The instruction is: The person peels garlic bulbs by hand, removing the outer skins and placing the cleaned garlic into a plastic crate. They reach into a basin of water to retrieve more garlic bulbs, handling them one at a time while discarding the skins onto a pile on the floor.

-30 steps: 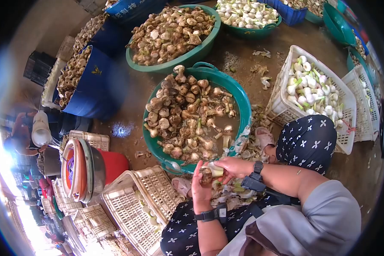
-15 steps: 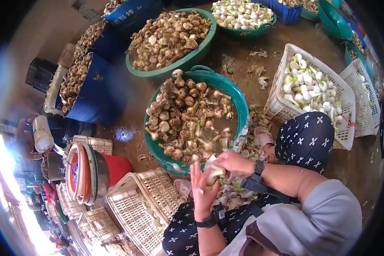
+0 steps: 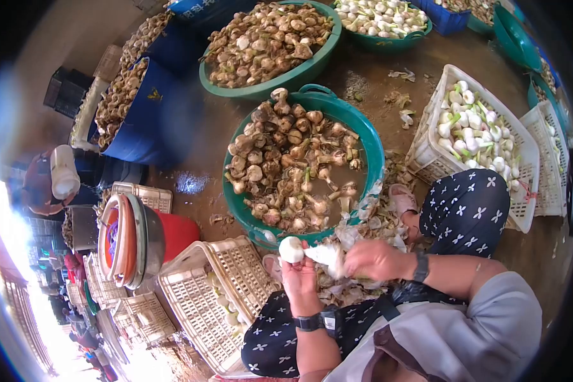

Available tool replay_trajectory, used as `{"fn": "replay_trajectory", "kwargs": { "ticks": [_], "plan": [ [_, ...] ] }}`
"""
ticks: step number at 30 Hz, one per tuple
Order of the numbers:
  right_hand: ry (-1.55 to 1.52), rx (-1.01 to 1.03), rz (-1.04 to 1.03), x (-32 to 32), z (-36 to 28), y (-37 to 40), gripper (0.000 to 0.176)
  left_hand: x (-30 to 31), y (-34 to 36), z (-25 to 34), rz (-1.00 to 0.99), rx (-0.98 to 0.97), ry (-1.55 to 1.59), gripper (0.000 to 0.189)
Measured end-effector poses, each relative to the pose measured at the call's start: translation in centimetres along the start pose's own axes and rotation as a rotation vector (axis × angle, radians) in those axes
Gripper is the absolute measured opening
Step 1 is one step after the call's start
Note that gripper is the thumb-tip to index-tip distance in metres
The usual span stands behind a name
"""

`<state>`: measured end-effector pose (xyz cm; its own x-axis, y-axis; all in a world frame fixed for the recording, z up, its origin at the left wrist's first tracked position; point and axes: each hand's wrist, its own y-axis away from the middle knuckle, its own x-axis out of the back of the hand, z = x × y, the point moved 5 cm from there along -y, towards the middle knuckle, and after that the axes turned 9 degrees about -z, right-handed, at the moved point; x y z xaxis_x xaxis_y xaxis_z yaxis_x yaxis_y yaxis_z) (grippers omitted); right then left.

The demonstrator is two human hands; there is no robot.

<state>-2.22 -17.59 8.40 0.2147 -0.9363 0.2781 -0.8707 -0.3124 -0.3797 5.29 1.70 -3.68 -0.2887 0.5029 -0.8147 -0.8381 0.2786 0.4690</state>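
Note:
My left hand [image 3: 299, 280] holds up a smooth white garlic bulb [image 3: 291, 249], its fingers wrapped around the lower side. To its right, my right hand [image 3: 377, 260] is closed on a pale strip of peeled skin [image 3: 328, 256], which is blurred and reaches toward the bulb. Just beyond my hands stands a green tub [image 3: 377, 149] with brown, unpeeled garlic [image 3: 286, 149] and murky water. Loose skins [image 3: 356, 293] lie heaped below my right hand, between my legs.
A white crate [image 3: 420, 137] of peeled garlic stands at the right. Another crate [image 3: 235, 267] is by my left knee, near a red bucket [image 3: 179, 232]. More full tubs [image 3: 334, 38] stand beyond. A person [image 3: 41, 184] is at the far left.
My hands have moved apart and slightly lower, with the bulb now bare in my left hand. The skin strip has come away to the right with my right hand. The view has shifted slightly.

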Motion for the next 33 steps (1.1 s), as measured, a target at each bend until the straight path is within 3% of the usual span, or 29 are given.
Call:
{"fn": "replay_trajectory", "kwargs": {
  "ticks": [2, 3, 4, 5, 7, 9, 11, 13, 14, 16, 17, 18, 19, 20, 21, 22, 24, 25, 26, 27, 29, 30, 32, 33],
  "plan": [
    [-0.595, -0.366, 0.421, 3.1, 1.0, 0.4, 0.017, -1.9, 0.8, 0.2, 0.031, 0.025, -0.002, 0.035],
    [-0.604, -0.351, 0.474, 5.2, 0.8, 0.4, 0.021, -2.2, 1.3, 0.2, -0.005, 0.072, -0.002, 0.035],
    [-0.834, -0.172, 0.677, 6.7, -0.3, -1.1, 0.025, -1.6, 1.4, 0.5, -0.002, 0.074, -0.002, 0.035],
    [-0.925, -0.180, 0.809, 7.9, -0.5, -1.6, 0.018, -0.7, 1.2, 0.6, -0.035, 0.109, 0.038, 0.035],
    [-0.772, -0.290, 0.586, 7.5, 0.2, -2.2, 0.018, 0.6, 0.8, 1.3, -0.073, 0.141, 0.079, 0.035],
    [-0.160, -0.469, -0.242, 3.3, 3.0, -2.2, 0.020, 1.9, 0.4, 3.6, 0.015, -0.084, 0.251, 0.038],
    [0.573, -0.544, -0.729, 0.3, 6.5, -0.1, 0.016, 1.9, 3.0, 9.6, 0.017, -0.515, 0.290, 0.046],
    [0.404, -0.774, -0.372, 1.6, 12.3, -0.7, 0.015, 0.3, 6.2, 13.6, 0.311, -0.686, 0.583, 0.057],
    [0.371, -0.715, -0.135, 2.8, 15.1, -1.5, 0.015, -1.3, 6.7, 13.1, 0.312, -0.685, 0.581, 0.057],
    [0.538, -0.875, 0.010, 4.3, 21.9, -2.1, 0.021, -4.3, 6.6, 11.8, 0.284, -0.751, 0.257, 0.059],
    [0.536, -0.867, 0.022, 4.1, 24.3, -2.2, 0.021, -2.9, 5.5, 10.8, 0.213, -0.723, 0.052, 0.049],
    [0.796, -0.959, -0.223, 3.6, 26.9, -2.1, 0.023, -2.9, 4.4, 9.0, 0.205, -0.630, -0.048, 0.034],
    [1.053, -1.041, -0.481, 3.3, 28.7, -1.5, 0.025, -0.8, 2.3, 8.0, -0.041, -0.472, -0.145, 0.027],
    [1.114, -0.992, -0.670, 2.6, 29.5, -1.1, 0.025, -2.6, 2.1, 5.5, 0.251, -0.476, -0.340, 0.026],
    [1.112, -0.989, -0.677, 2.1, 29.0, -1.8, 0.025, -1.6, 1.0, 4.1, 0.260, -0.332, -0.367, 0.028],
    [0.879, -1.004, -0.524, 1.6, 27.6, -3.0, 0.026, -2.4, 0.9, 2.6, 0.372, -0.248, -0.424, 0.033],
    [0.347, -1.037, -0.167, 0.2, 24.4, -4.8, 0.026, 0.5, -1.1, -0.4, 0.309, -0.051, -0.658, 0.058],
    [-0.240, -0.953, 0.030, -0.6, 21.5, -5.5, 0.033, -0.4, -1.1, -1.9, 0.320, 0.057, -0.733, 0.063],
    [-0.572, -0.797, 0.391, -3.1, 20.7, -5.1, 0.042, -1.5, -1.4, -3.1, 0.244, 0.077, -0.744, 0.059],
    [-0.746, -0.772, 0.322, -3.1, 16.4, -6.0, 0.050, -2.0, -1.8, -4.2, 0.128, 0.031, -0.774, 0.055],
    [0.157, -0.407, 0.251, -2.5, 12.1, -6.8, 0.037, -4.0, -1.5, -3.6, 0.142, -0.073, -0.751, 0.047],
    [0.156, -0.410, 0.252, -2.0, 11.1, -6.6, 0.037, -3.8, -1.2, -2.9, 0.199, -0.060, -0.831, 0.042],
    [0.703, -0.105, -0.151, -2.6, 7.9, -7.0, 0.016, -3.2, -0.8, -1.1, 0.302, -0.094, -0.938, 0.031],
    [0.706, -0.107, -0.148, -2.6, 7.4, -6.7, 0.016, -2.0, -1.4, -0.7, 0.273, -0.133, -1.078, 0.027]
  ]
}}
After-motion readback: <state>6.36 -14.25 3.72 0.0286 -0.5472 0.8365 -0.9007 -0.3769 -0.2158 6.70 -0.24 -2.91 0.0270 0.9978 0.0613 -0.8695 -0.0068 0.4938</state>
